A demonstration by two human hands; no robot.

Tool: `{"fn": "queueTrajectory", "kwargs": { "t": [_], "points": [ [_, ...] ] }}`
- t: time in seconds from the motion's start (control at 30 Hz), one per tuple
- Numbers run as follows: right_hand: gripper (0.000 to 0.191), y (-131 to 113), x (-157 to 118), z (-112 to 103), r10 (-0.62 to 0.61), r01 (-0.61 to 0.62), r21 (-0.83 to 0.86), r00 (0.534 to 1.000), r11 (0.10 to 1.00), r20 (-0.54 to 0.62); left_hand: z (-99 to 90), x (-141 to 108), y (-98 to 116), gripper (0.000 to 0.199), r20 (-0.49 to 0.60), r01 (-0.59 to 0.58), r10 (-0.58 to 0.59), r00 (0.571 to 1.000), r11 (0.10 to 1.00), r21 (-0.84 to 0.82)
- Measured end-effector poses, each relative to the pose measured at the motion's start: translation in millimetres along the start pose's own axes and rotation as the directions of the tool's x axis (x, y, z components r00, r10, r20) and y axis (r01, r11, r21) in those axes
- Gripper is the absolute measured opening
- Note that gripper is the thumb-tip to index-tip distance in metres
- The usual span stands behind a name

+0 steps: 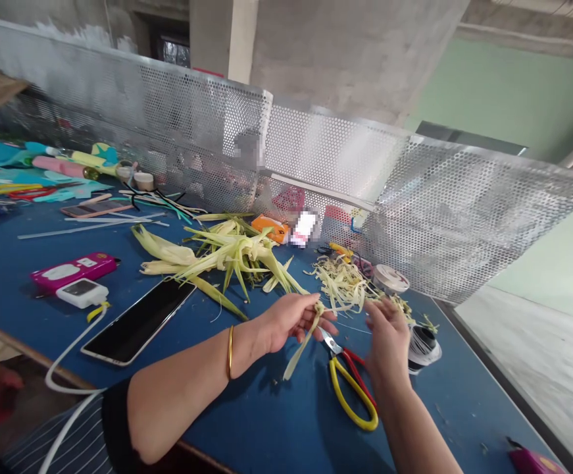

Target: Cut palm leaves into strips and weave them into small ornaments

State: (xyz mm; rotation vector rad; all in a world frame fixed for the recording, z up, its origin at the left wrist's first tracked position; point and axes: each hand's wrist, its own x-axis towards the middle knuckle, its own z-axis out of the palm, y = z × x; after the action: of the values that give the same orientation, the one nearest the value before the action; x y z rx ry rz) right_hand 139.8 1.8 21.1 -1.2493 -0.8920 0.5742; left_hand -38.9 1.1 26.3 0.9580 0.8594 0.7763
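Note:
My left hand [291, 322] is closed in a pinch on a pale corn husk strip [302, 349], which has a small knotted clump at its top and a tail hanging down. My right hand [387, 329] is raised a little to the right, fingers apart and partly curled, with nothing visible in them. A fine thread [355, 327] runs between the two hands. Below them lie scissors [352, 388] with one yellow and one red handle. Beside my right wrist stands a spool of thread [423, 347]. A heap of shredded husk [340, 283] lies just beyond my hands.
Whole green corn husks [237, 253] are piled at the middle of the blue table [266, 421]. Left of my forearm are a phone [141, 322], a magenta box [74, 271] and a white-cabled device [83, 292]. A perforated metal screen [330, 151] borders the back.

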Motion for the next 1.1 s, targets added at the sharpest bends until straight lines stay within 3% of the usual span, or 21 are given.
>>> {"fn": "queueTrajectory", "kwargs": {
  "t": [0.03,0.07,0.1,0.17,0.23,0.33,0.53,0.6,0.73,0.83,1.0,1.1],
  "points": [
    [0.037,-2,3,-3,-0.130,0.124,-0.068,0.987,0.990,-0.090,0.2,-1,0,0.051,0.003,-0.002,0.002,1.000,1.000,0.030],
    [0.034,-5,4,-5,-0.252,0.235,-0.148,0.962,0.961,-0.108,0.7,-2,0,0.052,0.012,-0.007,0.007,1.000,0.998,0.067],
    [0.031,-8,5,-7,-0.326,0.310,-0.213,0.944,0.927,-0.047,1.3,-3,1,0.054,0.025,-0.019,0.016,1.000,0.994,0.110],
    [0.033,-12,3,-7,-0.270,0.326,-0.269,0.936,0.906,0.226,2.9,-6,2,0.058,0.065,-0.063,0.051,0.997,0.978,0.199],
    [0.043,-14,-2,-4,-0.058,0.218,-0.274,0.869,0.937,0.492,4.4,-8,3,0.062,0.108,-0.108,0.081,0.991,0.956,0.272],
    [0.049,-12,-10,2,0.130,0.020,-0.213,0.734,0.977,0.667,6.5,-11,4,0.062,0.148,-0.147,0.103,0.984,0.933,0.328],
    [0.035,-10,-14,5,0.257,-0.372,-0.004,0.634,0.928,0.729,8.2,-10,4,0.050,0.157,-0.172,0.127,0.979,0.933,0.315],
    [0.033,-10,-14,5,0.292,-0.459,0.015,0.588,0.888,0.754,7.7,-10,3,0.048,0.172,-0.142,0.093,0.981,0.945,0.296],
    [0.030,-10,-14,6,0.332,-0.577,0.061,0.550,0.815,0.767,7.0,-11,1,0.051,0.205,-0.069,0.014,0.979,0.961,0.266],
    [0.029,-10,-13,7,0.307,-0.567,0.111,0.589,0.816,0.747,8.5,-12,0,0.055,0.198,-0.050,0.001,0.980,0.969,0.242],
    [0.030,-4,-13,8,0.219,-0.387,0.146,0.751,0.911,0.623,14.3,-12,0,0.047,0.076,-0.079,0.064,0.995,0.974,0.214],
    [0.029,0,-14,9,0.151,-0.265,0.142,0.830,0.954,0.536,17.0,-12,-1,0.036,0.074,-0.055,0.039,0.996,0.973,0.226]
  ]
}}
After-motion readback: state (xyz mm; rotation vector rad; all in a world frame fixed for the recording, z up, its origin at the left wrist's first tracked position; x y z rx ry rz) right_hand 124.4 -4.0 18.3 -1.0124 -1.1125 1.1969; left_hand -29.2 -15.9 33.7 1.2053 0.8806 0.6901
